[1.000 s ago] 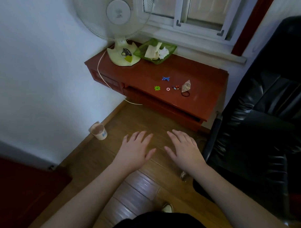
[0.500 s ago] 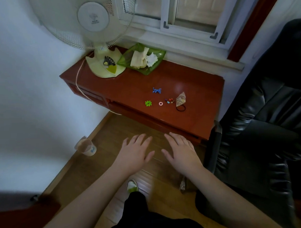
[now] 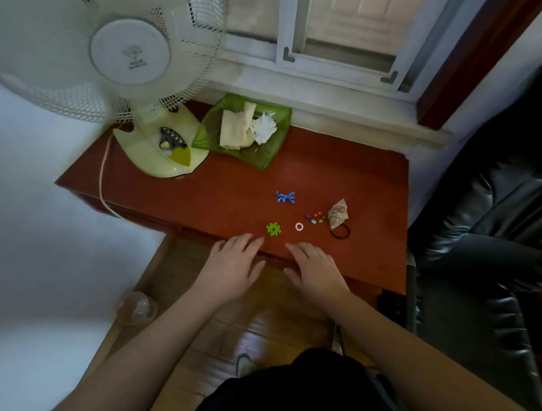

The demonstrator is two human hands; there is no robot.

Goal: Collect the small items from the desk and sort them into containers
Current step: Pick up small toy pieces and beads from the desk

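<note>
Two bare hands reach the counter's near edge in the head view, both flat, fingers spread, holding nothing: the left hand [image 3: 232,268] has its fingertips just short of a green toothed piece [image 3: 273,228], and the right hand [image 3: 316,268] lies just beside it, short of a pink ring [image 3: 299,226].

Toward the counter's [image 3: 201,195] right edge sit a cluster of coloured beads [image 3: 315,218], a crumpled clear wrapper [image 3: 338,216] and a black hair tie [image 3: 340,232] touching it. A blue lizard figure [image 3: 285,197] lies farther in, near the middle. At the far edge stand a fan [image 3: 157,147] in the left corner and a green dish [image 3: 262,156] holding tissue and cloth.

Nothing looks collected yet. All the pieces seem very light. The beads will likely roll, so sweeping them to the edge into a cupped palm seems safer than pinching. The ring and toothed piece look stiff and take a fingertip pinch at their rims; the hair tie is soft and can be hooked.
</note>
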